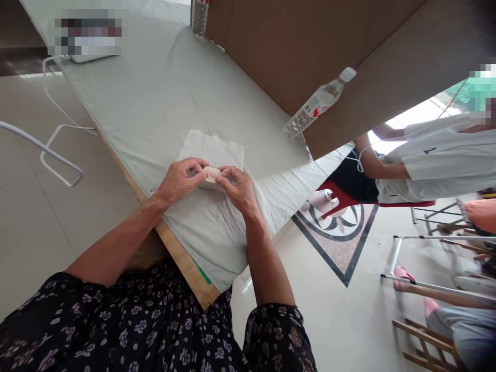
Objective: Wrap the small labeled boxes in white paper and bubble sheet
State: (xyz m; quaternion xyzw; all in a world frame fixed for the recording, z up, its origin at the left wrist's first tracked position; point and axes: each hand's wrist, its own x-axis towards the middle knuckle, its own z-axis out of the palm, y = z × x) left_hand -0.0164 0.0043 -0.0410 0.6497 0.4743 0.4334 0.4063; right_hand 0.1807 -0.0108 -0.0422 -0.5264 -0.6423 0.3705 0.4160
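Note:
Both hands meet over the corner end of a cloth-covered table (166,88). My left hand (183,178) pinches one end of a small cream-white folded piece (211,173) between thumb and fingertips. The other end is pinched the same way by my right hand (237,187). Paper or cloth, I cannot tell which it is made of. Just beyond and beneath the hands lies a creased white tissue sheet (213,147), flat on the tablecloth and partly hidden by my fingers.
A clear plastic bottle (320,103) stands beside a large brown cardboard panel (271,57); another bottle (200,19) is farther back. A white cable (58,129) hangs off the left edge. At right, a person in a white shirt (418,155) sits on a red stool (337,199).

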